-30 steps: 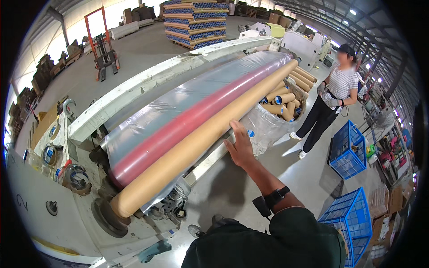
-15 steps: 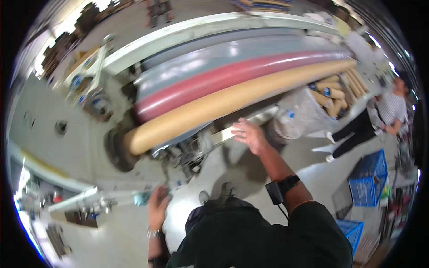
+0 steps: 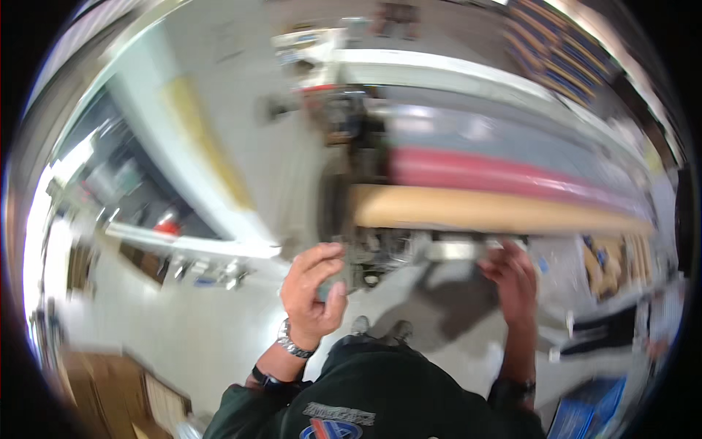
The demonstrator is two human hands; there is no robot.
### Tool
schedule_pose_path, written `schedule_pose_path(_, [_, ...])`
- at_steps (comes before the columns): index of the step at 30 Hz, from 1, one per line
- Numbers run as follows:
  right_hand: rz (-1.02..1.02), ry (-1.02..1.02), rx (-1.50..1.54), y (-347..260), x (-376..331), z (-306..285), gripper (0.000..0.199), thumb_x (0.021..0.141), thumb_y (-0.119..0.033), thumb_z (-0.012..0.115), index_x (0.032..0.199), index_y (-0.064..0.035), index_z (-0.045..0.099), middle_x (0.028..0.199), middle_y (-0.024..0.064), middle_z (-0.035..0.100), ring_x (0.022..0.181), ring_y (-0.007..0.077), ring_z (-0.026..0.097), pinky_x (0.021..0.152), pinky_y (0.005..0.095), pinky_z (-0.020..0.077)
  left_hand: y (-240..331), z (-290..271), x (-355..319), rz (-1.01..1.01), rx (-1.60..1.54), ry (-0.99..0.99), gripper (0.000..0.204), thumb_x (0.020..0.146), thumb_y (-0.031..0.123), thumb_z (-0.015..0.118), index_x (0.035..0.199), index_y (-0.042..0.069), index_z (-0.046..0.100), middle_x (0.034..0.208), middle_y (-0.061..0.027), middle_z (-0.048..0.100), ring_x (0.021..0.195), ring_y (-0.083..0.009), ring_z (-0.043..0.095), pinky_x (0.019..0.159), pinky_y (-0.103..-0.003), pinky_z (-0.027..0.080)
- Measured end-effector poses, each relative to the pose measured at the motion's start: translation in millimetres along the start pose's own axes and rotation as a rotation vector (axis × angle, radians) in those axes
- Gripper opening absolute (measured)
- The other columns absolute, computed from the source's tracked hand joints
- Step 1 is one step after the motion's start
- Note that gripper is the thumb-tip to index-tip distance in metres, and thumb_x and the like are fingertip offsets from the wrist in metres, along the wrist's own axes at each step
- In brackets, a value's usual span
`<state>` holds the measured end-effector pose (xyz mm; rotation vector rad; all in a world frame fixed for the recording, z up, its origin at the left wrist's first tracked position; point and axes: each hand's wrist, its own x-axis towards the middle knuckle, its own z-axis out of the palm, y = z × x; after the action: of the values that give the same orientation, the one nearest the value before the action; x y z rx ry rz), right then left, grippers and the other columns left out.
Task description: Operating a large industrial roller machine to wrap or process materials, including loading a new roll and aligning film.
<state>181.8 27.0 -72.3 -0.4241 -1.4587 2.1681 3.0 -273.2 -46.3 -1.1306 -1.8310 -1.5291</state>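
The long tan cardboard roll [image 3: 497, 210] lies on the machine [image 3: 380, 241] with its long axis running across the view, its near end close to the middle of the picture and the far end pointing off to the right edge. Just behind it, parallel and touching or nearly so, lies a red roll [image 3: 504, 174], and behind that a grey, glossy one [image 3: 482, 135].

The right hand [image 3: 512, 278] reaches up under the tan roll to a pale metal bar [image 3: 457, 251] at the machine's front edge; its fingers rest on or around the bar, but blur hides whether the grip is closed. The left hand [image 3: 313, 293], with a metal watch [image 3: 293, 342] at the wrist, is raised just left of the roll's near end, fingers curled toward the thumb around a small dark thing [image 3: 327, 287] that is too blurred to name.

Below lies a grey concrete floor [image 3: 219, 344], with the person's shoes [image 3: 379, 329] near the machine's foot. A blue crate [image 3: 592, 410] stands at the lower right, cardboard tubes [image 3: 607, 263] lie past the right hand, and stacked pallets [image 3: 563, 51] stand in the hall's far upper right.
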Motion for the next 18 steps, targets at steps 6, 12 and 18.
schedule_pose_path(6, [0.237,0.204,-0.305,99.9,-36.4,-43.4,0.031,0.093,-0.025,0.059,0.117,-0.0054,0.055,0.099,0.0085,0.063,0.079,0.0176,0.063,0.070,0.0296,0.0521,-32.7,-140.5,20.8,0.096,0.608,0.577,0.044,0.081,-0.001,0.048,0.125,-0.002,0.045,0.137,-0.0227,0.042,0.130,-0.0343,0.040,0.110,-0.045,0.027])
schedule_pose_path(12, [0.393,-0.058,-0.474,140.1,-50.6,-19.8,0.031,0.093,-0.022,0.060,0.117,-0.0013,0.056,0.100,0.0088,0.064,0.079,0.0158,0.064,0.069,0.0271,0.0517,-99.2,-211.2,26.2,-0.022,0.654,0.764,0.053,0.086,0.002,0.049,0.137,-0.001,0.036,0.143,-0.0161,0.039,0.133,-0.0288,0.037,0.112,-0.041,0.025])
schedule_pose_path(18, [0.277,-0.326,-0.707,155.0,-60.8,-63.4,0.033,0.095,-0.015,0.056,0.125,-0.0014,0.053,0.113,0.0089,0.063,0.097,0.0142,0.063,0.084,0.0300,0.0518,-182.5,-260.1,21.1,-0.019,0.916,0.591,0.048,0.082,0.004,0.053,0.129,-0.001,0.046,0.130,-0.0155,0.051,0.120,-0.0311,0.049,0.108,-0.043,0.037])
